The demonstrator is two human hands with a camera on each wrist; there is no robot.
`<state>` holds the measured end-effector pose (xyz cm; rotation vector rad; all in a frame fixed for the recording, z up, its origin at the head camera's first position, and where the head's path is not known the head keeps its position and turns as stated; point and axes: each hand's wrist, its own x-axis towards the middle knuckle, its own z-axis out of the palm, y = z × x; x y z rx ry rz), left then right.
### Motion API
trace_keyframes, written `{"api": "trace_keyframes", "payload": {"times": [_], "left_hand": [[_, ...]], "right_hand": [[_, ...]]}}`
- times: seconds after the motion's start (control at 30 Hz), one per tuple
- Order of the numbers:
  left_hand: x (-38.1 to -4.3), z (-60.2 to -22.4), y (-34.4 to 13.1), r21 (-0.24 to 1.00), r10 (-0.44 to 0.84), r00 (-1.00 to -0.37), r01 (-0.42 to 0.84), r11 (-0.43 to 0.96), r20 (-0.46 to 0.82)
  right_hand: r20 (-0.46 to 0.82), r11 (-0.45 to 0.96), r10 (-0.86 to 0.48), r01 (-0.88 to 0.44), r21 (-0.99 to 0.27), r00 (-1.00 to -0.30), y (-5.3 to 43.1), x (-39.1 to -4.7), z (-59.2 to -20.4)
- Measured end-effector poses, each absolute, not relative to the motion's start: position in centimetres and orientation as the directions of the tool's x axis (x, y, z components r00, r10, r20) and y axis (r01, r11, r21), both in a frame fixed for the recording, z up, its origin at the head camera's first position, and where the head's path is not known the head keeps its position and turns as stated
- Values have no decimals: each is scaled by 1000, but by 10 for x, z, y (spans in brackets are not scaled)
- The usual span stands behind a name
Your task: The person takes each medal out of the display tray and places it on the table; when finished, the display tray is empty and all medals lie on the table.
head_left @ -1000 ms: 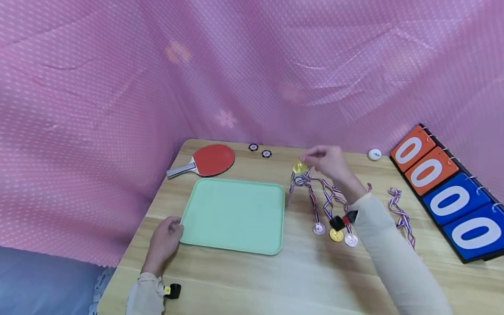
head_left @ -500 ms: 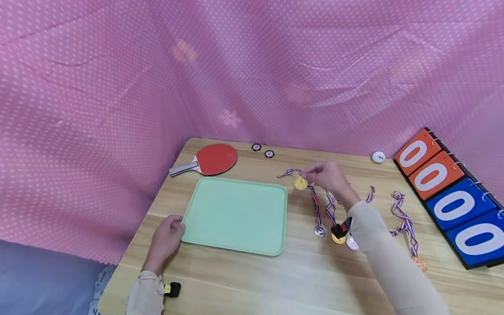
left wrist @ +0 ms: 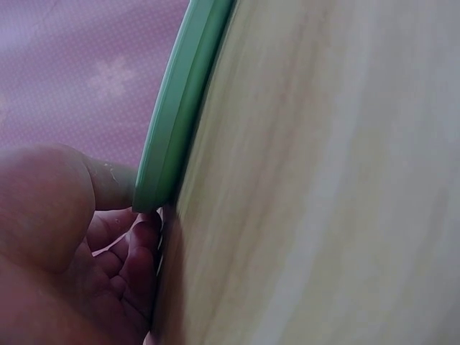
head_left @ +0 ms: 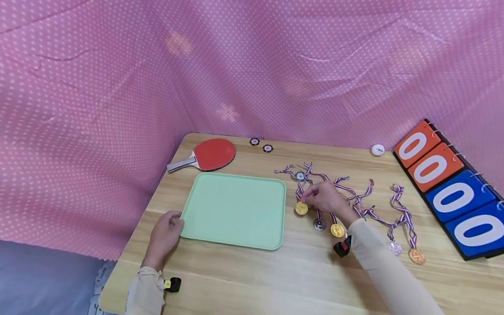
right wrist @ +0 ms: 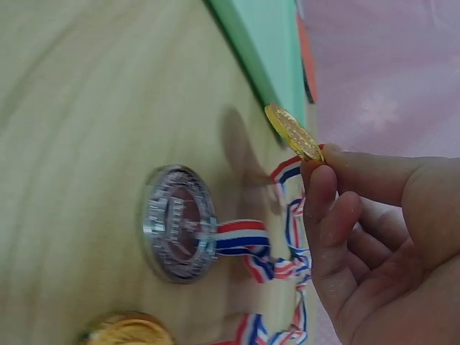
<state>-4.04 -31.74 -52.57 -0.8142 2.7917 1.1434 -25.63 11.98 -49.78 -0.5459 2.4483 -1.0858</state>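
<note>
My right hand pinches a gold medal between thumb and fingertips at its ribbon end, just right of the green tray. In the right wrist view that gold medal is tilted above the table, its striped ribbon trailing. Below it lie a silver medal and a second gold medal. My left hand holds the tray's near-left edge. The left wrist view has its thumb against the tray rim, other fingers curled by the corner underneath.
A red table tennis paddle and two round chips lie at the back. Farther right are a silver medal, a bronze medal, a white ball and a flip scoreboard reading zeros. Another medal lies among tangled ribbons.
My right hand has brought the gold medal down and toward me, from the back of the ribbons to beside the tray's right edge. The left hand stays at the tray.
</note>
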Motion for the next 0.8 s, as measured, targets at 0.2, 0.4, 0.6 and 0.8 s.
{"api": "trace_keyframes", "payload": {"times": [0.2, 0.4, 0.6, 0.8], "left_hand": [[-41, -524, -316, 642, -469, -856, -489, 591, -220], [-42, -524, -316, 645, -475, -852, -493, 585, -221], [-41, -525, -314, 636, -481, -840, -517, 573, -249], [-41, -524, -312, 634, -485, -840, -515, 577, -241]], "right_hand": [[-181, 614, -532, -229, -756, -827, 119, -251, -503], [-180, 608, -548, -241, -756, -817, 117, -248, -506], [-114, 599, -578, -325, -732, -808, 114, -245, -509], [-67, 604, -598, -394, -692, -799, 113, -241, -513]]}}
